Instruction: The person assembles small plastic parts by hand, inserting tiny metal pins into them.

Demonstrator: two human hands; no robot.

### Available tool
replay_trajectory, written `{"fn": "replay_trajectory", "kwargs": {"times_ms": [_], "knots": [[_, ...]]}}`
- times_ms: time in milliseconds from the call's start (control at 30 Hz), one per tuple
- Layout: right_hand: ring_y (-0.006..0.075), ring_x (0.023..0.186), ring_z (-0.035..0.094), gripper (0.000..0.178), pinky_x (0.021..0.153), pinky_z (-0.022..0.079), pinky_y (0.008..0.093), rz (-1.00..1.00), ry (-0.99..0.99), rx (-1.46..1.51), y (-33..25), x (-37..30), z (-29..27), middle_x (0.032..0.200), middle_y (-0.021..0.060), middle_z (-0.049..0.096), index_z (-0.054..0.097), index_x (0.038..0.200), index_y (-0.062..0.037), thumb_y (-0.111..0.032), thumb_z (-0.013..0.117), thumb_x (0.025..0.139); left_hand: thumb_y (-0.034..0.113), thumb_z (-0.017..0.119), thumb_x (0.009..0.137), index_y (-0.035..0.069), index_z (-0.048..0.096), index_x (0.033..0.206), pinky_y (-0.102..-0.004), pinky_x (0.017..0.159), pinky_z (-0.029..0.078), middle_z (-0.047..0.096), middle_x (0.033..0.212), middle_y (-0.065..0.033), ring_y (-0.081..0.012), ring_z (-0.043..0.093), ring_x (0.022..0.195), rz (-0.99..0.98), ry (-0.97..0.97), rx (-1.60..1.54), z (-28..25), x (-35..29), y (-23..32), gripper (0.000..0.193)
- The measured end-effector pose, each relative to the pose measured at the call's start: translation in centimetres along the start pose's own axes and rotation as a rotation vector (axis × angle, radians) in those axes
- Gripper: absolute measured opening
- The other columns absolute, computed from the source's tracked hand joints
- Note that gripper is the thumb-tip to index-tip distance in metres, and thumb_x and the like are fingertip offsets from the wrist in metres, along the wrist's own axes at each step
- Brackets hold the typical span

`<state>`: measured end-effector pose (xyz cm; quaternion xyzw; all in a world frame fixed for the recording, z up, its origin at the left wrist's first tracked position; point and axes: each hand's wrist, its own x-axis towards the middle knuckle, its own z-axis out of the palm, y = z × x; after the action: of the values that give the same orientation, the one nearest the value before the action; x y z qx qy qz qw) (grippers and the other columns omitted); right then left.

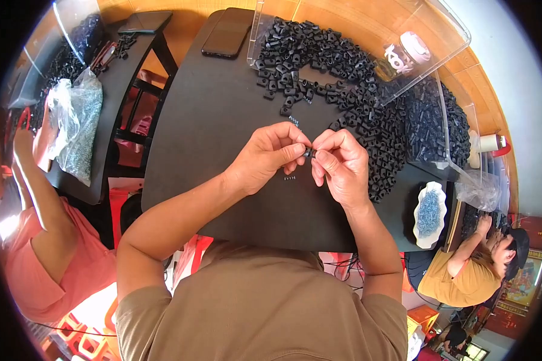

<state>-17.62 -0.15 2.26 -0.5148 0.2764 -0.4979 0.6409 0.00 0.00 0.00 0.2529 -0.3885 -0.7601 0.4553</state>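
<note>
From the head view, I look down at my two hands over a black table (223,120). My left hand (270,153) and my right hand (338,162) meet in the middle. Both are closed, and together they pinch a small black plastic part (309,153) between their fingertips. The part is just above the table, near me, between my two thumbs. Most of it is hidden by my fingers.

A tiny spring (289,178) lies on the table just below my left hand. Another tiny spring (294,121) lies a bit farther away.

On the far right side there is a big pile of black parts (367,120). It bends around from the far middle to the right of my right hand. A clear plastic box (367,36) sits far off, over part of the pile. A dark phone (227,33) lies at the far edge, left of the box.

On the right there is a white dish (430,213) with small silver bits in it. A person in a yellow shirt (464,274) sits near it.

On the left, a person in a pink shirt (36,240) sits at another black table (111,90). A clear bag (78,129) of small grey bits lies there.
</note>
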Motion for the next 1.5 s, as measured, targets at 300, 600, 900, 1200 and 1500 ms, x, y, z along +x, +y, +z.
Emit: {"fn": "replay_trajectory", "kwargs": {"times_ms": [300,600,900,1200,1500], "knots": [[0.0068,0.050,0.050,0.008,0.042,0.040,0.0193,-0.030,-0.023,-0.136,0.2,-0.2,0.2,0.080,0.0075,0.056,0.053,0.080,0.0011,0.002,0.060,0.085,0.009,0.058,0.089,0.004,0.059,0.090,-0.0194,0.055,0.042,0.056,0.072,-0.0003,-0.0053,0.050,0.063,0.046,0.091,0.054,0.6,-0.5,0.2,0.006],[0.0040,0.048,0.048,0.010,0.039,0.037,0.0167,-0.123,-0.006,-0.278,0.2,-0.6,1.1,0.080,0.0073,0.058,0.055,0.080,0.0012,0.005,0.064,0.081,-0.001,0.059,0.085,0.002,0.060,0.085,-0.0215,0.059,0.043,0.056,0.072,0.0008,-0.0057,0.051,0.067,0.225,0.051,0.388,0.8,-0.8,1.0,0.003],[0.0080,0.046,0.051,0.020,0.038,0.040,0.0189,-0.017,0.008,0.007,0.6,-0.2,0.6,0.077,0.0094,0.058,0.049,0.078,-0.0007,-0.003,0.068,0.081,0.003,0.060,0.086,0.004,0.061,0.084,-0.0189,0.054,0.039,0.056,0.070,0.0001,-0.0043,0.048,0.063,0.135,0.050,0.130,1.1,-1.0,0.5,0.002],[0.0122,0.048,0.053,0.008,0.040,0.046,0.0237,0.065,0.067,-0.299,-2.7,-0.6,0.0,0.072,0.0084,0.057,0.053,0.088,0.0015,0.003,0.059,0.082,0.007,0.059,0.088,0.002,0.059,0.092,-0.0190,0.055,0.041,0.057,0.071,-0.0001,-0.0049,0.049,0.063,0.128,0.051,0.320,1.8,-0.5,0.9,0.006],[0.0062,0.057,0.054,0.013,0.049,0.046,0.0195,-0.425,0.856,-1.321,-16.1,-2.6,-13.3,0.077,0.0031,0.060,0.060,0.099,-0.0001,-0.004,0.058,0.087,0.003,0.056,0.086,0.001,0.059,0.093,-0.0198,0.055,0.041,0.058,0.072,0.0002,-0.0045,0.048,0.061,0.180,0.456,0.418,-0.9,0.8,1.5,0.008]]}}
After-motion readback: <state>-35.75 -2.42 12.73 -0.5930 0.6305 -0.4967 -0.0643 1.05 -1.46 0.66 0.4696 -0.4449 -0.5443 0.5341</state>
